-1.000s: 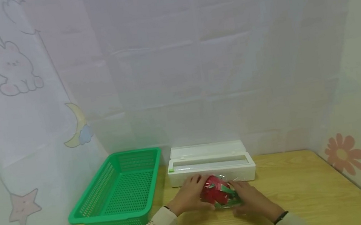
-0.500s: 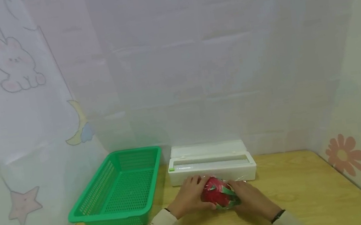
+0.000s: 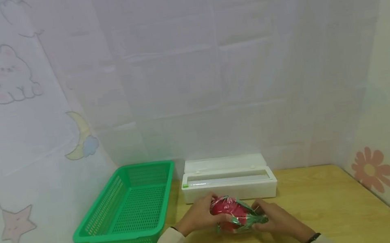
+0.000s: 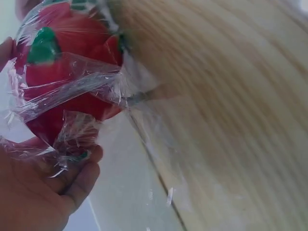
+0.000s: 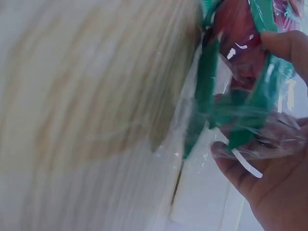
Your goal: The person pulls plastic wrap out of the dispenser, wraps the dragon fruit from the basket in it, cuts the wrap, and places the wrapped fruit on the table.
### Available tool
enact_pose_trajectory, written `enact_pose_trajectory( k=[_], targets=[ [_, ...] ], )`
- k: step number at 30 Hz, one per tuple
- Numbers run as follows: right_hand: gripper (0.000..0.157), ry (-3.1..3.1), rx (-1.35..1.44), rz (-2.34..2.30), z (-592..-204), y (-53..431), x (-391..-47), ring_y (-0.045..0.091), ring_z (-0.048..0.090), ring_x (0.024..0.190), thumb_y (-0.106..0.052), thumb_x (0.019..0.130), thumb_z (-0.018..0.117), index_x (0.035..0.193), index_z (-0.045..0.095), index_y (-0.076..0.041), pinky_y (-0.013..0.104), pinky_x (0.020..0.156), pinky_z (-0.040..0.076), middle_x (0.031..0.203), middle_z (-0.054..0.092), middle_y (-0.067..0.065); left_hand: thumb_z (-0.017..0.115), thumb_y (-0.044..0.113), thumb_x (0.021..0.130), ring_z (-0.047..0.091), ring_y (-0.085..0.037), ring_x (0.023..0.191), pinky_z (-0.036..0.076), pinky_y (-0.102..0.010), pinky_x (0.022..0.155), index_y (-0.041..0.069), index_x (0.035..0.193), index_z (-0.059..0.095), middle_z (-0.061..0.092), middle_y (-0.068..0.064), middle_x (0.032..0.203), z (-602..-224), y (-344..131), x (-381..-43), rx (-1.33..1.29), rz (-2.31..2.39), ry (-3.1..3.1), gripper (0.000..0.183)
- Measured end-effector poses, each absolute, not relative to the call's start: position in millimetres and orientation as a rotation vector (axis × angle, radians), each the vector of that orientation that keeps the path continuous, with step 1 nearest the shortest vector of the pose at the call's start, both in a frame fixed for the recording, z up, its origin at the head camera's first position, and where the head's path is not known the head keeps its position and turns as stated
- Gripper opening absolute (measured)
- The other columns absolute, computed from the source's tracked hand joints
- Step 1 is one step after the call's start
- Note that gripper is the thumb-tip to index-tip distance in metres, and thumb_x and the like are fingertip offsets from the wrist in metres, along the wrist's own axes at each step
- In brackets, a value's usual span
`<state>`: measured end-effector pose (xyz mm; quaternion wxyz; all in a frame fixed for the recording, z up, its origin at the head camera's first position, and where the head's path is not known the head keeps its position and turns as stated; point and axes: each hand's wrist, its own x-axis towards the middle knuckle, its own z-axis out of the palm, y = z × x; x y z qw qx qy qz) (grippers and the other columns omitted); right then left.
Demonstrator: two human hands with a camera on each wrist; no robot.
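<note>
A red dragon fruit (image 3: 226, 207) with green leafy tips, wrapped in clear cling film, lies sideways between both hands over the table. My left hand (image 3: 198, 216) grips its rounded left end, thumb in front and fingers behind. In the left wrist view, crinkled film bunches across the fruit (image 4: 84, 41) beside the left hand (image 4: 33, 192). My right hand (image 3: 279, 220) holds the leafy right end between thumb and fingers. Loose film gathers over the green leaves (image 5: 207, 82) against the right hand (image 5: 279, 183) in the right wrist view.
Behind the fruit stands a white cling film dispenser (image 3: 230, 192) with its lid raised and a green slider at its left. A green plastic basket (image 3: 121, 236) sits to the left on the wooden table (image 3: 332, 206). Printed curtains hang behind.
The dragon fruit has turned to lie more lengthwise and shifted a little toward the person, its leafy end now showing at the right. My right hand has moved slightly right with that end.
</note>
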<state>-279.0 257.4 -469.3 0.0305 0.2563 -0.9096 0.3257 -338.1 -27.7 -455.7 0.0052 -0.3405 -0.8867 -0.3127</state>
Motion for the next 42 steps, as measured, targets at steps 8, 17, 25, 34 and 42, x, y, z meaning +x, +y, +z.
enact_pose_trajectory(
  k=[8, 17, 25, 34, 42],
  targets=[
    [0.024, -2.675, 0.865, 1.172, -465, 261, -278, 0.005, 0.062, 0.085, -0.027, 0.099, 0.064, 0.108, 0.068, -0.005, 0.027, 0.072, 0.052, 0.1, 0.07, -0.001, 0.053, 0.057, 0.098, 0.058, -0.007, 0.078, 0.052, -0.028, 0.067, 0.015, 0.103, 0.065, 0.064, 0.007, 0.086, -446, -28, -341, -0.981, -1.193, -2.814, 0.044],
    [0.026, -2.717, 0.804, 1.361, -482, 266, -284, 0.003, 0.06, 0.085, -0.025, 0.105, 0.052, 0.101, 0.072, -0.008, 0.026, 0.077, 0.051, 0.097, 0.07, -0.002, 0.035, 0.043, 0.108, 0.065, -0.022, 0.107, 0.052, -0.044, 0.091, 0.017, 0.12, 0.072, 0.072, -0.002, 0.112, -460, -27, -345, -0.854, -1.411, -2.816, 0.047],
    [0.047, -2.756, 0.619, 1.704, -491, 277, -285, 0.011, 0.063, 0.101, -0.029, 0.11, 0.037, 0.127, 0.061, 0.008, 0.022, 0.084, 0.05, 0.119, 0.066, 0.015, 0.047, 0.039, 0.105, 0.056, -0.011, 0.077, 0.049, -0.032, 0.068, 0.01, 0.094, 0.075, 0.065, 0.001, 0.082, -475, -34, -353, -0.722, -1.435, -2.753, 0.042],
    [0.035, -2.726, 0.341, 1.439, -485, 257, -280, 0.012, 0.051, 0.073, -0.023, 0.108, 0.044, 0.085, 0.062, -0.002, 0.029, 0.067, 0.044, 0.082, 0.059, 0.003, 0.054, 0.021, 0.104, 0.04, -0.002, 0.05, 0.035, -0.02, 0.046, 0.007, 0.06, 0.053, 0.043, 0.009, 0.055, -484, -35, -353, -0.743, -1.482, -2.526, 0.047],
    [0.037, -2.681, 0.257, 1.432, -483, 258, -270, 0.026, 0.063, 0.099, -0.028, 0.108, 0.044, 0.113, 0.066, 0.001, 0.041, 0.086, 0.052, 0.109, 0.067, 0.011, 0.043, 0.036, 0.108, 0.052, -0.008, 0.063, 0.044, -0.024, 0.055, 0.002, 0.097, 0.065, 0.055, 0.003, 0.071, -490, -43, -345, -0.659, -1.761, -2.629, 0.042]
  ],
)
